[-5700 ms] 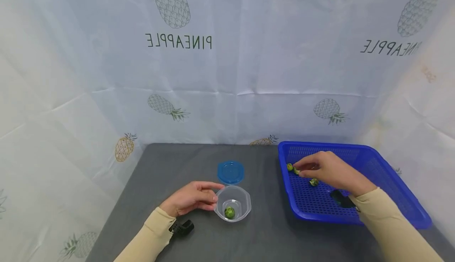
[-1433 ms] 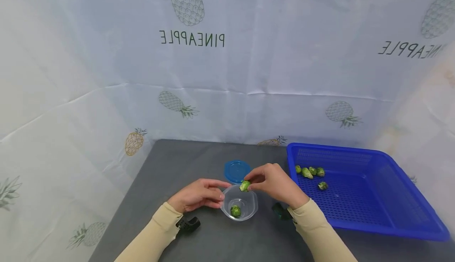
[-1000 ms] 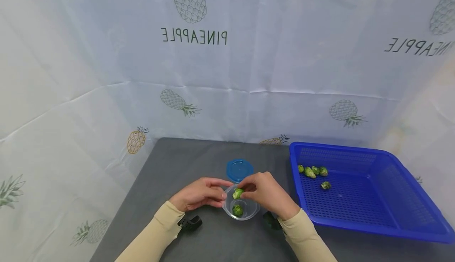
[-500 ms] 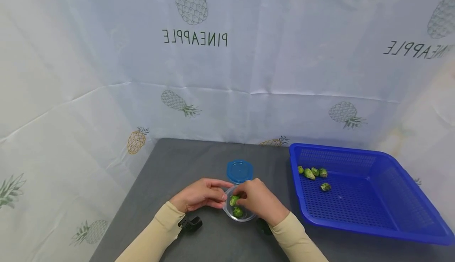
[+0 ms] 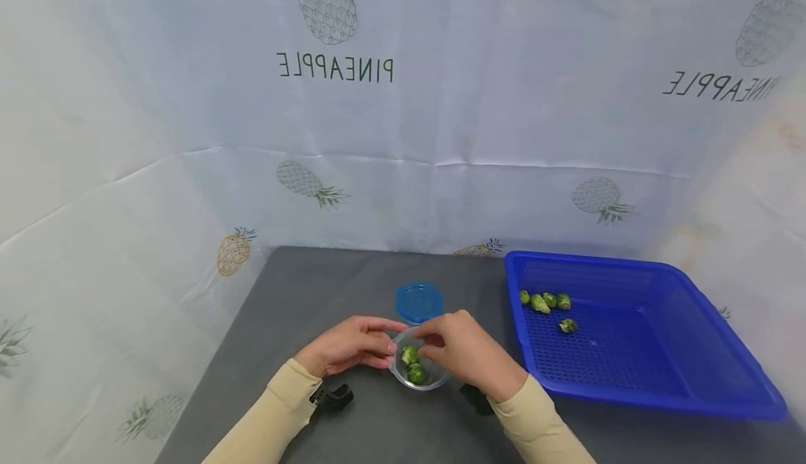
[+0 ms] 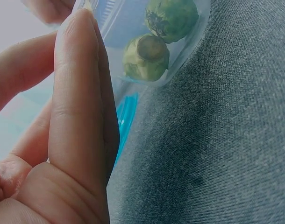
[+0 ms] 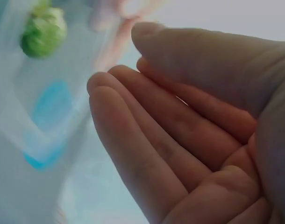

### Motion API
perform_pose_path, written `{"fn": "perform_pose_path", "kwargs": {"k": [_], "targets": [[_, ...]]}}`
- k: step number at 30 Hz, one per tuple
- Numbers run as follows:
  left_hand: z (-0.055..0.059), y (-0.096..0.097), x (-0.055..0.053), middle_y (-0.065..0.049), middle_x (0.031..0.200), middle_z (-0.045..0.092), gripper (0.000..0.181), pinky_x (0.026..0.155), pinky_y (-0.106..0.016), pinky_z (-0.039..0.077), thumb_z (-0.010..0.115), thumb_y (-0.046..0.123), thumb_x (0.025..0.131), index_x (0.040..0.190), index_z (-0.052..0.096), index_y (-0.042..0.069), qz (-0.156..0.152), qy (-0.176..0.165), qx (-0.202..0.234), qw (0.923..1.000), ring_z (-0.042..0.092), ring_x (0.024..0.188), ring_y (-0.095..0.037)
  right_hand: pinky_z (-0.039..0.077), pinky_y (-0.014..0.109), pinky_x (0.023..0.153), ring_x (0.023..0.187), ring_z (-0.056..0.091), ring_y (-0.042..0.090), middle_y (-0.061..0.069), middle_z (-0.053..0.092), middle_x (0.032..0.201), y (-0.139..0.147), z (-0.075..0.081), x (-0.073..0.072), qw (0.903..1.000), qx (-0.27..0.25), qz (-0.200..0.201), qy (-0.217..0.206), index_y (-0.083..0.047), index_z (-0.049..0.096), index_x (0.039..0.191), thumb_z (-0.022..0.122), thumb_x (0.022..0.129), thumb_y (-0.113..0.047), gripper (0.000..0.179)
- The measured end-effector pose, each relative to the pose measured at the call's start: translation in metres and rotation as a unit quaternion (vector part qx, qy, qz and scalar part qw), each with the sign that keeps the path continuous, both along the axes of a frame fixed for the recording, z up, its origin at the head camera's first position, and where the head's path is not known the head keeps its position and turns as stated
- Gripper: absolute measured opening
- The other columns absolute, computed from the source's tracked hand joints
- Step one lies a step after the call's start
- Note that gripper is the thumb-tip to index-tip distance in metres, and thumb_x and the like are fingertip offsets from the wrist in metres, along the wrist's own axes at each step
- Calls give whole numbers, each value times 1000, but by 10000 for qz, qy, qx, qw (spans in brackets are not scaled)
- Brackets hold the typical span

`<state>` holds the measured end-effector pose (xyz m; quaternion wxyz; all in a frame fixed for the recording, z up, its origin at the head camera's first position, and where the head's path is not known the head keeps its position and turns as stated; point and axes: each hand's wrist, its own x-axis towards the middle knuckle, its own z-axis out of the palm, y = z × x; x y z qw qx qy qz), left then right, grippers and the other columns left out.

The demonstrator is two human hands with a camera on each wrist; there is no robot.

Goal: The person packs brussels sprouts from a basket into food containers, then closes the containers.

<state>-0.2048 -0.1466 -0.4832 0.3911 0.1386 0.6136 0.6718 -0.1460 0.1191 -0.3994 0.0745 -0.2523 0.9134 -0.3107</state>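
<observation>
In the head view a small clear plastic container [image 5: 434, 380] stands on the grey table, with two Brussels sprouts [image 5: 411, 355] inside, one behind the other. My left hand [image 5: 352, 346] pinches its left rim between thumb and fingers. The left wrist view shows both Brussels sprouts [image 6: 146, 58] through the clear wall. Over the container's right side is my right hand [image 5: 464, 352], holding nothing. Its fingers [image 7: 133, 121] are extended in the right wrist view, thumb apart from them, with a sprout [image 7: 43, 35] beyond the fingertips.
Just behind the container lies a blue lid [image 5: 419, 301]. At the right stands a blue perforated basket [image 5: 630, 359]. Several Brussels sprouts [image 5: 539, 303] sit in its left part. A white curtain with pineapple prints [image 5: 415, 121] hangs behind the grey table [image 5: 327, 289].
My right hand has carried a Brussels sprout from the basket to the container, lowered it in beside the first and let go. My left hand stays at the rim.
</observation>
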Motion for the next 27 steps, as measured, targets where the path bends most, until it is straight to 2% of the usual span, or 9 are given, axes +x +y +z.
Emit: {"fn": "perform_pose_path", "kwargs": {"k": [3, 6, 8, 11, 14, 20, 27], "targets": [[1, -1, 0, -4, 108, 79, 61, 92, -31, 67, 72, 8, 102, 160, 52, 3, 10, 41, 6, 10000, 75, 98, -14, 65, 26, 79, 93, 78, 14, 6, 83, 110, 16, 26, 4, 9998, 75, -33, 153, -9, 83, 120, 79, 98, -8, 23], [1, -1, 1, -3, 107, 79, 61, 91, -31, 67, 72, 6, 102, 159, 52, 1, 55, 52, 46, 10000, 76, 98, -13, 65, 26, 80, 94, 78, 11, 1, 82, 110, 42, 47, 3, 9990, 221, -188, 326, -13, 83, 120, 80, 98, -10, 22], [0, 0, 1, -3, 106, 79, 61, 91, -31, 67, 72, 5, 101, 159, 52, 0, 58, 67, 67, 9999, 76, 97, -13, 66, 27, 82, 96, 78, 10, -3, 82, 110, 63, 57, -1, 9980, 374, -365, 347, -16, 83, 120, 80, 98, -12, 23], [-1, 3, 2, -2, 105, 79, 61, 91, -31, 67, 72, 5, 102, 159, 52, 0, 39, 60, 66, 10000, 76, 96, -12, 67, 33, 84, 98, 78, 11, -3, 82, 112, 101, 64, -8, 9966, 538, -565, 267, -17, 82, 122, 80, 99, -16, 23], [-2, 3, 4, -2, 104, 79, 61, 91, -30, 67, 72, 6, 102, 159, 51, -1, 24, 40, 74, 10000, 76, 96, -11, 67, 39, 87, 101, 77, 14, 0, 82, 116, 137, 63, -18, 9951, 638, -749, 57, -17, 82, 124, 78, 101, -20, 24], [-2, 3, 4, -2, 104, 78, 63, 90, -29, 67, 72, 5, 102, 160, 49, -2, -14, -36, 180, 9998, 76, 94, -10, 65, 51, 92, 108, 77, 24, 8, 80, 122, 202, 49, -42, 9903, 867, -1049, -272, -12, 80, 127, 74, 104, -23, 26], [-2, 3, 5, -1, 105, 78, 62, 90, -28, 67, 71, 4, 102, 160, 48, -3, -47, -84, 264, 9996, 76, 93, -10, 62, 59, 97, 115, 75, 35, 17, 77, 130, 253, 26, -66, 9846, 1000, -1260, -684, -3, 76, 134, 71, 106, -24, 36]]}}
